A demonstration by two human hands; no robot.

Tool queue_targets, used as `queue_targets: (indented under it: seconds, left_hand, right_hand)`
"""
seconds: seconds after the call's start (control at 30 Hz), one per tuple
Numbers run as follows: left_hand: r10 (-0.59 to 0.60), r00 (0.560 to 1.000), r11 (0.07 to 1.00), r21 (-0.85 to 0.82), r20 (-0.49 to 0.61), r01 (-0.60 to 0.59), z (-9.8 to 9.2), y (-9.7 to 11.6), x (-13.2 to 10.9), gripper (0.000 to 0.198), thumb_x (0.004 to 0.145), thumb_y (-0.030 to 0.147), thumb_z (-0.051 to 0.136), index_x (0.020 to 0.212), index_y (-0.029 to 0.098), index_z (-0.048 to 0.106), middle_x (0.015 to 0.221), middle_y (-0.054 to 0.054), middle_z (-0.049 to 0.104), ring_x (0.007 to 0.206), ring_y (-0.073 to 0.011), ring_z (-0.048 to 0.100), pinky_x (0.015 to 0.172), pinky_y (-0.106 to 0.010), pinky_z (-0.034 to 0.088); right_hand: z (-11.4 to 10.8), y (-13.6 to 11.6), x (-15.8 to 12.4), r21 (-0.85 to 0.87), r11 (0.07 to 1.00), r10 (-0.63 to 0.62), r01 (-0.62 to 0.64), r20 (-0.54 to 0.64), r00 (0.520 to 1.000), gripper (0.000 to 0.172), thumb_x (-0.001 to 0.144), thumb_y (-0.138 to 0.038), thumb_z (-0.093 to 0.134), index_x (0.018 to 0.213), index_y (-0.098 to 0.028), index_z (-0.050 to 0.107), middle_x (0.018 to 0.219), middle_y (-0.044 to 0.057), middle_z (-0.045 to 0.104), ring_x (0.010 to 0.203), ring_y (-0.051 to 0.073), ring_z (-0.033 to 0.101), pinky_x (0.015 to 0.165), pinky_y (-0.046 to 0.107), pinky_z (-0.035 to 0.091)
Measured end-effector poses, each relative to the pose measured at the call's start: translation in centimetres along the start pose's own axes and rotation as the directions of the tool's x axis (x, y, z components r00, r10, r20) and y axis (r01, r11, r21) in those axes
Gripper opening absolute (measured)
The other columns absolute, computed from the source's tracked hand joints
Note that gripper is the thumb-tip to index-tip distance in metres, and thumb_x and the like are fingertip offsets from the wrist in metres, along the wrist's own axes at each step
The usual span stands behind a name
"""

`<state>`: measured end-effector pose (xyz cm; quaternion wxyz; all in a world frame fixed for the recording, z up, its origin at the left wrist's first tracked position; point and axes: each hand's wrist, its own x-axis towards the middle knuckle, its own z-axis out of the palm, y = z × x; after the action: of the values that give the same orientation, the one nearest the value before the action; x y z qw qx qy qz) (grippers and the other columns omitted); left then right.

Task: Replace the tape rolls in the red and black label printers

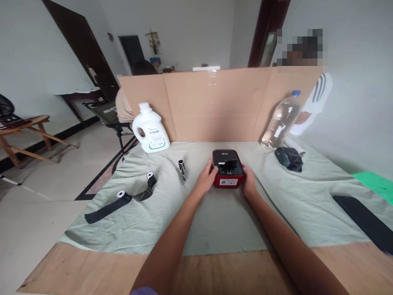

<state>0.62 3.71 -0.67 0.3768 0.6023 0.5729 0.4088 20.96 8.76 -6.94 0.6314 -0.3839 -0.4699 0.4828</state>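
A small red-and-black label printer (227,169) rests on the green cloth in front of me, with a black strip sticking up from its top and a white sticker on its near side. My left hand (207,178) grips its left side, thumb toward the near corner. On the opposite side my right hand (249,179) is pressed against the casing, its fingers partly hidden. To the left lie two joined rolls of black ribbon (125,199), partly unrolled. A smaller dark roll (181,168) with a loose end lies between them and the printer.
A cardboard screen (215,106) stands behind, flanked by a white detergent jug (152,129) and a tilted clear bottle (281,121). At right are a dark device (288,159) and a black phone-like slab (365,221). A person (321,92) is behind the screen.
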Motion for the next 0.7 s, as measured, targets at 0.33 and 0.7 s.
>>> queue_targets:
  seconds: [0.33,0.7]
  left_hand:
    - [0.055,0.998,0.982,-0.182,0.024,-0.05,-4.0,1.3,-0.1,0.065,0.092,0.038,0.052,0.155,0.027,0.041,0.145,-0.002,0.06,0.134,-0.0264,0.055,0.117,-0.04,0.038]
    - [-0.14,0.913,0.955,-0.296,-0.382,0.022,-25.4,-2.1,1.3,0.057,0.083,0.029,0.051,0.139,0.023,0.058,0.12,-0.005,0.072,0.103,-0.0213,0.069,0.09,-0.032,0.054]
  right_hand:
    - [4.0,-5.3,-3.5,-0.379,0.914,-0.057,0.145,0.233,0.971,0.09,0.069,-0.042,0.085,0.15,-0.031,0.047,0.136,0.01,0.065,0.117,0.035,0.066,0.101,0.058,0.054]
    - [28.7,-5.1,3.5,-0.255,0.883,-0.174,0.394,0.603,0.779,0.064,0.063,-0.034,0.089,0.122,-0.029,0.064,0.111,0.006,0.073,0.106,0.034,0.065,0.097,0.052,0.05]
